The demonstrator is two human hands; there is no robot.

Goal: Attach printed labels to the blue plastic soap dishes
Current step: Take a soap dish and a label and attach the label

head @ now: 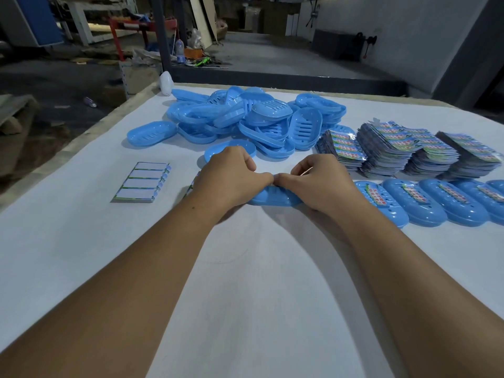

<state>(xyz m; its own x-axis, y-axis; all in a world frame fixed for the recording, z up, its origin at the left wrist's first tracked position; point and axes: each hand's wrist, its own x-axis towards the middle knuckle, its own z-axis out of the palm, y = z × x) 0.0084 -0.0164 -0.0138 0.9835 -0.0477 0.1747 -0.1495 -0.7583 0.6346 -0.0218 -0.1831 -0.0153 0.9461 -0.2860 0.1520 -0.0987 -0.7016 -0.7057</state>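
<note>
Label sheets (142, 185): I see a small stack lying white side up toward the left edge of the table (245, 296), well apart from the hands. Nothing holds it down, so a sweep of my left forearm could scatter it.

Left hand (227, 178): fingers curled, thumb and forefinger closed narrow over the top of the dish, the tips meeting the right hand's. A printed edge peeks out just beside this wrist (whether a label or another sheet, I cannot tell).

Dish in hand (274, 197): a blue dish lying flat on the table near its middle, both hands on top of it. The label itself is hidden under the fingers, so I cannot say if it sits straight. My worry is that it goes on crooked or creased if one thumb presses ahead of the other, or that the dish skids on the smooth cover under uneven pressure.

Right hand (317, 180): fingers curled, pinching narrow at the same spot; what lies between the tips is too small to make out.

Loose dishes (245, 118): heaped toward the far edge, just behind the hands. A careless reach might start a slide.

Printed label piles (409, 148): tall, leaning stacks toward the right edge; a nudge could topple them onto the row below.

Finished dishes (425, 201): lined up by the right edge, labels on top, the nearest just beside my right wrist, an easy thing to knock.
</note>
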